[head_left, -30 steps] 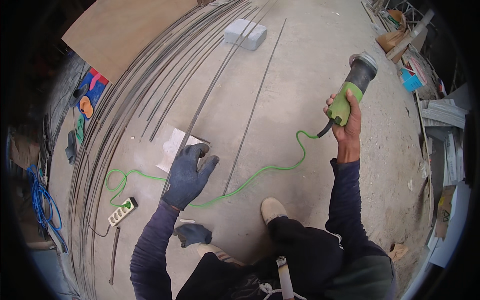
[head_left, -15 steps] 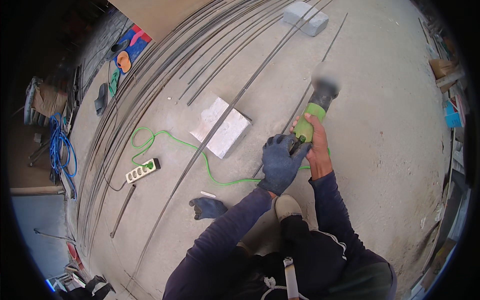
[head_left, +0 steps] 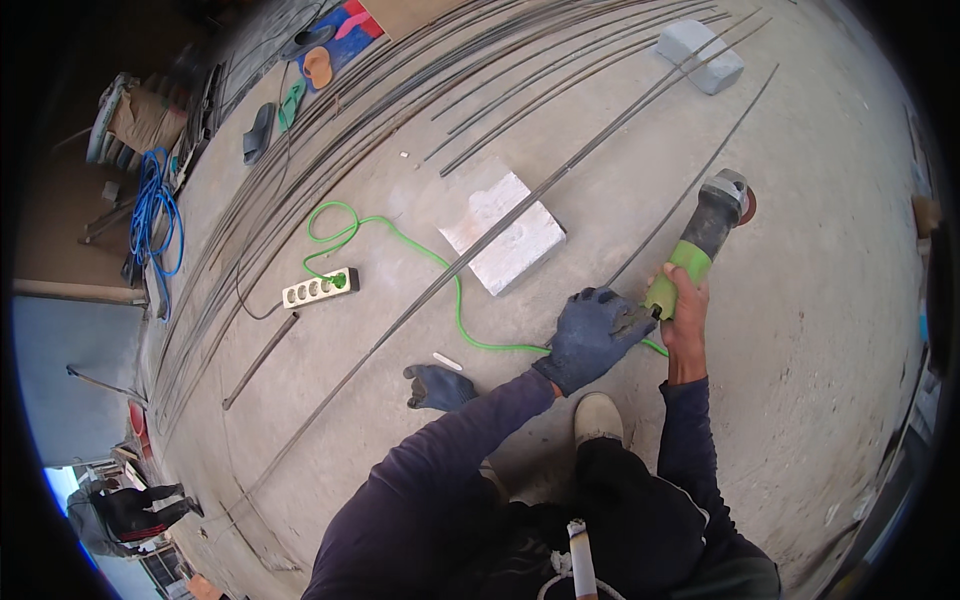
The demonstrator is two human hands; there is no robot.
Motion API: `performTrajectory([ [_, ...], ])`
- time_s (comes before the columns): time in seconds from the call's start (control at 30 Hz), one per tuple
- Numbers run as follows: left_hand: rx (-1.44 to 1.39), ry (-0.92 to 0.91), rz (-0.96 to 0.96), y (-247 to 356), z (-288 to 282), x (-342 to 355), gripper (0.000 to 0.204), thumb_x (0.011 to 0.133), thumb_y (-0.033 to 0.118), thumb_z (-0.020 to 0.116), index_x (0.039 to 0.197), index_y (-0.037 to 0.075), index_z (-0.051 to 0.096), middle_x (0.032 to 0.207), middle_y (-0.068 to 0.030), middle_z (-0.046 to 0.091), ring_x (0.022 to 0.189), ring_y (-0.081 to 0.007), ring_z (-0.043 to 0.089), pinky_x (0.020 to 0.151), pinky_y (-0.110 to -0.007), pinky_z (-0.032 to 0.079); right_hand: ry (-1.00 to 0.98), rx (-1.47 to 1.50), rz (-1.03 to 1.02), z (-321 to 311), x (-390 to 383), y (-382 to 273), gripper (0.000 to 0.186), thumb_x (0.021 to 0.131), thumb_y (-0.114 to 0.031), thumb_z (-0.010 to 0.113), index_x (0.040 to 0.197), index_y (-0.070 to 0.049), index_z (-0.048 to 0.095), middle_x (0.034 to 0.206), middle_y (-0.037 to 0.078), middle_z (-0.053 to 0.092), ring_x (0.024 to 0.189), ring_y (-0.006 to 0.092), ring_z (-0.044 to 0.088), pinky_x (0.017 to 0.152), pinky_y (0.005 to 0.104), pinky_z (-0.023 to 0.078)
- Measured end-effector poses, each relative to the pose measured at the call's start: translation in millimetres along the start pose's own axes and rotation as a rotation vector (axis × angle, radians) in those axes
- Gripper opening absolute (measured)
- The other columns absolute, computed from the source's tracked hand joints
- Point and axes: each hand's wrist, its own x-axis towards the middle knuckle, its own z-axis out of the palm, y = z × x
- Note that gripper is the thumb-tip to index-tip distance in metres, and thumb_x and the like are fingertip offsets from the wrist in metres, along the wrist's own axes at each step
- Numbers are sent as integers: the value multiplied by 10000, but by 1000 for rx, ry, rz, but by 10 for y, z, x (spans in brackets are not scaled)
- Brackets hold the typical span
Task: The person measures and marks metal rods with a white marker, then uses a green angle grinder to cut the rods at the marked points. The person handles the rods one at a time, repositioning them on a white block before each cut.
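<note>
My right hand (head_left: pixel 685 312), bare, grips the green handle of an angle grinder (head_left: pixel 702 238) whose disc end points up and right. My left hand (head_left: pixel 592 334), in a dark blue glove, rests at the grinder's rear end where the green cable (head_left: pixel 420 260) leaves it, fingers bent around the handle's tail. A long thin steel rod (head_left: pixel 690 190) lies on the concrete just beside the grinder. Another long rod (head_left: pixel 430 295) crosses a white block (head_left: pixel 503 232) to my left.
A second blue glove (head_left: pixel 440 386) lies on the floor near my knee. A white power strip (head_left: pixel 320 288) holds the green cable's plug. Many long steel rods (head_left: pixel 330 150) run along the left. Another white block (head_left: pixel 702 54) sits far off, sandals (head_left: pixel 290 100) and a blue hose (head_left: pixel 155 215) at left.
The view has swung right and down. My right hand has stretched the grinder a little farther out along the rod, and my gloved left hand has stayed at its tail.
</note>
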Motion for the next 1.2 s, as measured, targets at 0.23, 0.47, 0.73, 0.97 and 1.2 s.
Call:
performTrajectory([
  [0.23, 554, 102, -199, -984, -1547, -335, 410, 916, 404, 714, 1135, 60, 689, 1057, -156, 693, 1005, -334, 646, 891, -465, 497, -52, -284, -83, -98, -112, -274, 338, 857, -86, 728, 1138, -28, 550, 979, 71, 616, 761, 179, 649, 644, 329, 539],
  [0.47, 323, 68, -523, -1581, -1849, -513, 479, 990, 466, 546, 1160, 36, 671, 1064, -210, 708, 1008, -393, 671, 878, -499, 502, -152, -442, -341, 353, -206, -1157, 348, 873, -109, 711, 1162, -13, 542, 973, 93, 628, 803, 183, 654, 677, 333, 549],
  [0.73, 301, -117, -563, -1657, -1655, -490, 479, 1030, 479, 428, 1111, 61, 648, 1023, -241, 699, 997, -431, 659, 877, -519, 492, -338, -544, -349, 928, -132, -2146, 436, 876, -145, 664, 1247, 14, 496, 1070, 125, 614, 850, 201, 655, 724, 366, 589],
  [0.97, 176, -107, -446, -1730, -1609, -337, 446, 1033, 450, 441, 1093, 51, 631, 1010, -233, 697, 996, -424, 654, 859, -516, 485, -358, -583, -235, 956, -109, -1552, 331, 804, -110, 711, 1093, -3, 590, 914, 71, 612, 762, 164, 642, 629, 313, 534],
  [1.2, 102, -129, -492, -1941, -1559, -224, 459, 1029, 421, 461, 1016, 9, 664, 959, -214, 699, 952, -387, 659, 851, -466, 487, -313, -945, -279, 665, -20, -543, 468, 702, -203, 751, 1099, -6, 598, 942, 123, 659, 844, 269, 664, 781, 389, 527],
])
